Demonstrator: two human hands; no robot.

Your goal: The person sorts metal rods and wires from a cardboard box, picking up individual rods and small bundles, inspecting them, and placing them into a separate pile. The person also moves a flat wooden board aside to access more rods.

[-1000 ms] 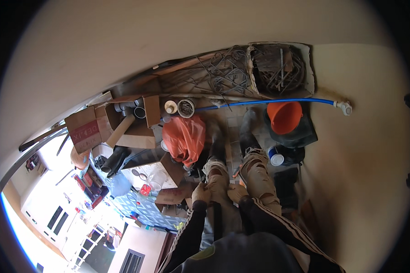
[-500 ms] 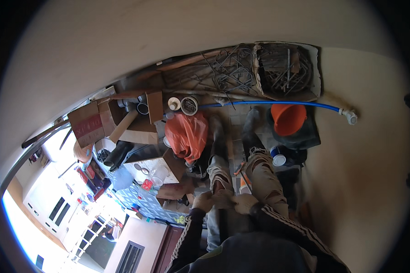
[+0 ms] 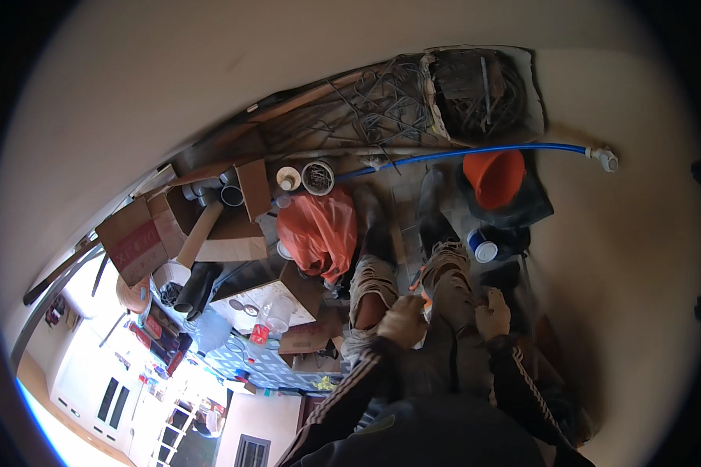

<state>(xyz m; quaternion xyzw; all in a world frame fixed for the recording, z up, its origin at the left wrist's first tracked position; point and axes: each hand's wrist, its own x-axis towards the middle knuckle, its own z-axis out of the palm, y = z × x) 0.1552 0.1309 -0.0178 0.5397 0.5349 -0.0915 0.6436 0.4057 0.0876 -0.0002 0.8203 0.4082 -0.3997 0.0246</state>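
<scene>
My left hand (image 3: 403, 321) is over my left thigh, just below the torn knee of the pale ripped trousers (image 3: 448, 261). Motion smears its fingers, so I cannot see whether anything is in them. On the outer side of my right thigh, my right hand (image 3: 493, 314) is closed, its fingers curled in; whatever they hold, if anything, is hidden. Between my legs, an orange-and-black tool (image 3: 416, 280) lies on the floor, partly covered by the left hand and trousers. To the right of my right knee stands a blue-and-white can (image 3: 483, 247).
An orange bucket (image 3: 494, 180) rests on black plastic, below a blue pipe (image 3: 475, 152) with a white fitting. Left of my legs are an orange-red bag (image 3: 317, 233), a tub of nails (image 3: 318, 178) and open cardboard boxes (image 3: 136, 241). Bent metal rods (image 3: 385, 105) lie beyond.
My hands were together over my left thigh and have parted. The right has moved to the outer right thigh; the left has shifted right and slightly forward. My view has tilted a little.
</scene>
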